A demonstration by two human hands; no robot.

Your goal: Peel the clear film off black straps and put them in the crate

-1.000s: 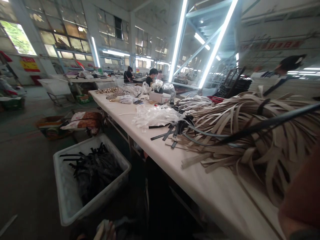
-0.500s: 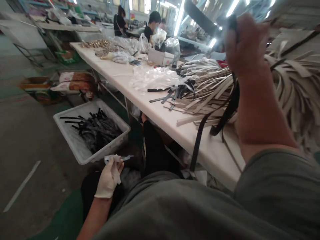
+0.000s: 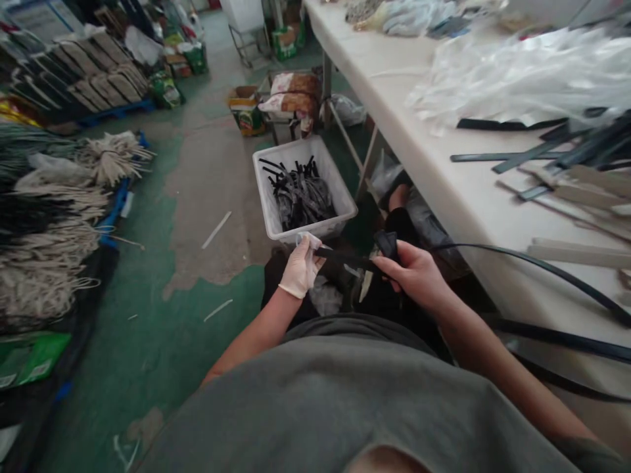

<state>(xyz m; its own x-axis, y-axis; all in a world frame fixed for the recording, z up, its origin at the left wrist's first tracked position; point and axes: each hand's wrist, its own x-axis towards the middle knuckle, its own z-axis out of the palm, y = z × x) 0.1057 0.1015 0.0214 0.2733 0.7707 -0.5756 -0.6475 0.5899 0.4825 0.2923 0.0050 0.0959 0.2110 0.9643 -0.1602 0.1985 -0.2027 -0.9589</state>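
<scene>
My left hand [image 3: 300, 266], in a pale glove, is closed on a crumpled white cloth [image 3: 309, 242]. One end of a black strap [image 3: 345, 257] meets that cloth, and the strap runs across to my right hand [image 3: 414, 272]. Bare and closed, my right hand grips the strap, with a folded dark part of it [image 3: 386, 244] standing above the fingers. More black strap [image 3: 547, 263] trails from behind this hand over the table edge. Just beyond my left hand, a white plastic bin [image 3: 266, 197] on the floor holds a heap of black straps [image 3: 303, 197].
The white table [image 3: 419, 157] along my right bears plastic bags [image 3: 522, 72], dark strips [image 3: 527, 157] and beige strips [image 3: 576, 253]. Beyond the bin are a stuffed sack [image 3: 296, 85] and a carton [image 3: 245, 112]. Bundled cords [image 3: 49, 243] lie on the left.
My right hand has come down from high above the table to beside my left, bringing the black strap. The strap now meets the cloth in my left hand. My view has turned left and down.
</scene>
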